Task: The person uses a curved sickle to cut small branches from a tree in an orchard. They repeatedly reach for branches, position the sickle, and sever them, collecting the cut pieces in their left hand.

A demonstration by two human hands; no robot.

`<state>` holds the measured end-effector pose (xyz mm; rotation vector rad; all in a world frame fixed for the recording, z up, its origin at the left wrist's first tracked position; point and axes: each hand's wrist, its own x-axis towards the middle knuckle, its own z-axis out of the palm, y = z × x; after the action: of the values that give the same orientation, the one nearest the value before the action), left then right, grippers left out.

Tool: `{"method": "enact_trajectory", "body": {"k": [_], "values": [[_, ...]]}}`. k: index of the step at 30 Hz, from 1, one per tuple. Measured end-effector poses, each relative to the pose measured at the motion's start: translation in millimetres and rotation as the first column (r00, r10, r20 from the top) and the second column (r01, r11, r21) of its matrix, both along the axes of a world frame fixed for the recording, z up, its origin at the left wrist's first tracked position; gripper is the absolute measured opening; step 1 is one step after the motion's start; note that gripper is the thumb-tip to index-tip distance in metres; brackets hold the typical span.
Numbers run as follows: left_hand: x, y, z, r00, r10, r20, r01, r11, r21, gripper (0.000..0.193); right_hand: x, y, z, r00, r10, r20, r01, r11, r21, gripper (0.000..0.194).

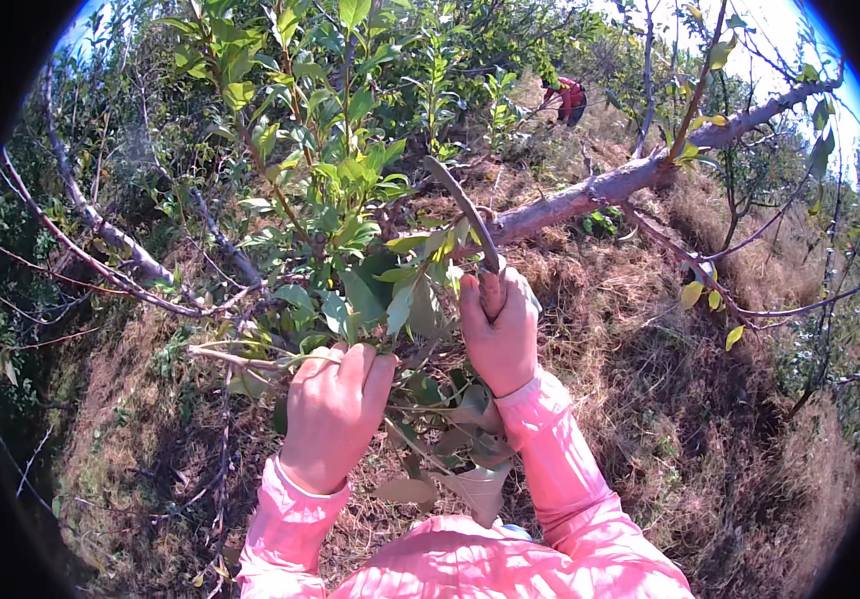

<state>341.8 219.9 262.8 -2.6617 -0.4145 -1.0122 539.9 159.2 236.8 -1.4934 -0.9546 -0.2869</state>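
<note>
My right hand [506, 341] is wrapped around the handle of a sickle [467, 206], thumb along its side. The curved dark blade points up and to the left, in front of the thick tree branch [549, 213]. Lower and to the left, my left hand [340, 404] grips a bunch of leafy stems [250, 361], their pale ends sticking out to its left. Broad leaves [478, 487] from the bunch hang below and between my hands. Leaves hide the fingertips of my left hand and the place where the stems meet the tree.
Upright leafy shoots [347, 142] rise just ahead. Thin bare branches [130, 281] reach out at the left, and a forked twig [699, 262] hangs at the right. Dry grass [624, 404] covers the sloping ground. Farther up, a person in red [568, 97] bends over.
</note>
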Motion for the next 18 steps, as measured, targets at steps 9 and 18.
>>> {"method": "enact_trajectory", "body": {"k": [9, 18], "values": [[3, 0, -18, 0.998, 0.066, -0.003, -0.066, 0.997, 0.043, 0.020, -9, -30, 3, 0.882, 0.317, -0.348, -0.228, 0.935, 0.272, 0.021], [-1, -9, -26, 0.997, -0.073, -0.030, 0.069, 0.988, -0.135, 0.017, 0, -43, 3, 0.968, 0.111, -0.224, -0.134, 0.987, -0.090, 0.015]]}}
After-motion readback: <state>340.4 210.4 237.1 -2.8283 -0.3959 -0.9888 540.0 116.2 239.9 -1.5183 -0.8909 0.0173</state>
